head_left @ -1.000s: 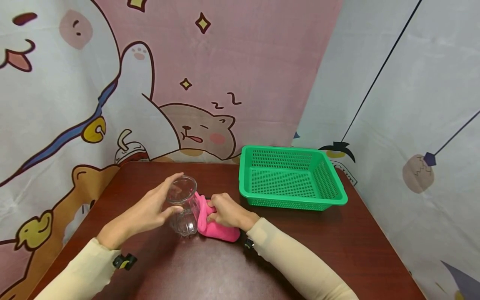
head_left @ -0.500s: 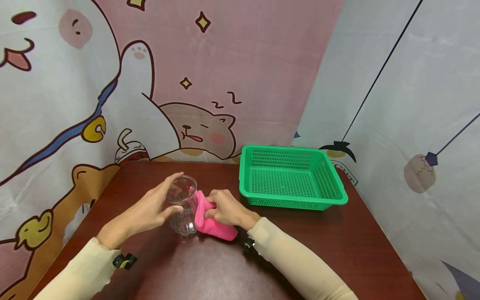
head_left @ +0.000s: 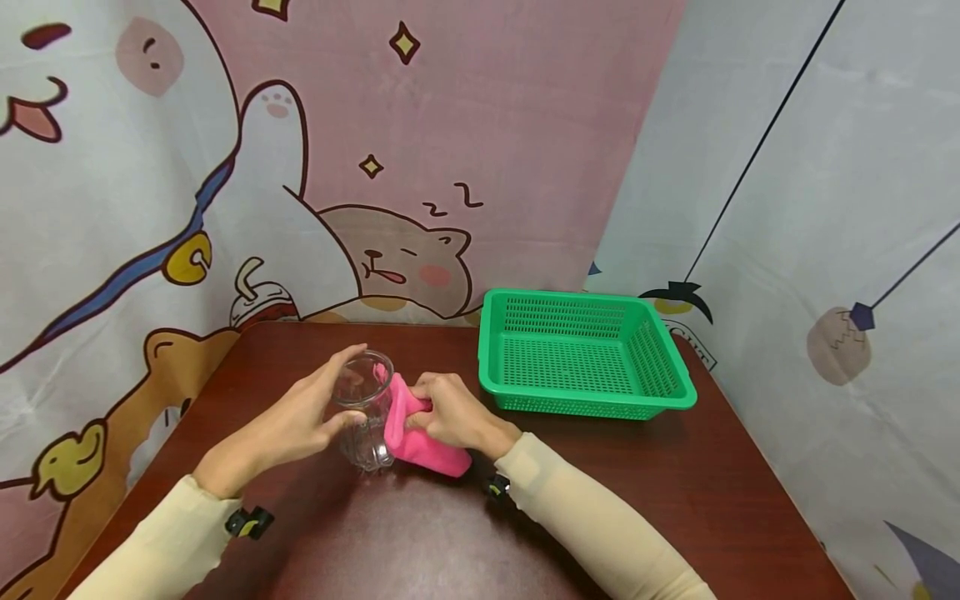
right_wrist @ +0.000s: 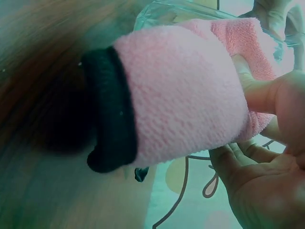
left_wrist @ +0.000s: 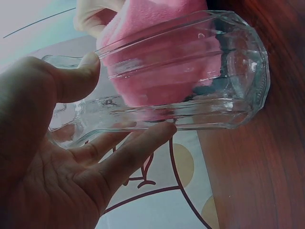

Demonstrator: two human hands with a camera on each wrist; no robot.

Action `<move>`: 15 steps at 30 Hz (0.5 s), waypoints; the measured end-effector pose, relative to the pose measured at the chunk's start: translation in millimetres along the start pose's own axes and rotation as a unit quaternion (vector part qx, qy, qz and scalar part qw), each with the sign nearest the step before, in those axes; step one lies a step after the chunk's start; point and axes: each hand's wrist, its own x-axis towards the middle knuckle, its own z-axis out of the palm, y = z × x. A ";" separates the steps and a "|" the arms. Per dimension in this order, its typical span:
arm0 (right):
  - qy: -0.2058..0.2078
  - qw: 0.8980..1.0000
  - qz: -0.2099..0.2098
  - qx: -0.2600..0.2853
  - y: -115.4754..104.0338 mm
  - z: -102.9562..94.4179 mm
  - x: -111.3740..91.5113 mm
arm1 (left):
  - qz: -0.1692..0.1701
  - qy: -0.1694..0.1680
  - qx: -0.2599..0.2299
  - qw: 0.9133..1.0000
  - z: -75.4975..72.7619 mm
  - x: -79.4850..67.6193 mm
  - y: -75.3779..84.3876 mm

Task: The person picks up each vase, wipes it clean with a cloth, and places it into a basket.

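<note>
In the head view, part of the glass jar (head_left: 365,442) is covered by the pink cloth (head_left: 429,454); in its folds, fingertips of the right hand (head_left: 453,412) are concealed. Some fingers of the left hand (head_left: 288,417) are hidden. Both sleeves (head_left: 161,533) are cut by the bottom edge. In the right wrist view, most of the jar is obscured, the tabletop (right_wrist: 43,191) is blurred, and a small dark item (right_wrist: 141,174) cannot be identified.
</note>
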 end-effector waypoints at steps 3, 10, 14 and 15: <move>0.009 1.000 -0.001 0.008 -3.2 -2.2 1.1 | 0.003 0.000 -0.001 1.000 0.1 -0.1 -0.4; 0.027 0.999 0.003 0.037 -12.7 -8.6 4.0 | 0.010 0.002 -0.002 1.000 0.6 -0.2 -2.6; 0.038 0.998 0.001 0.048 -16.2 -11.5 5.5 | 0.013 0.003 -0.003 1.000 0.7 0.0 -3.5; 0.041 0.998 -0.002 0.050 -16.9 -12.2 6.1 | 0.014 0.004 -0.003 1.000 0.6 0.1 -3.6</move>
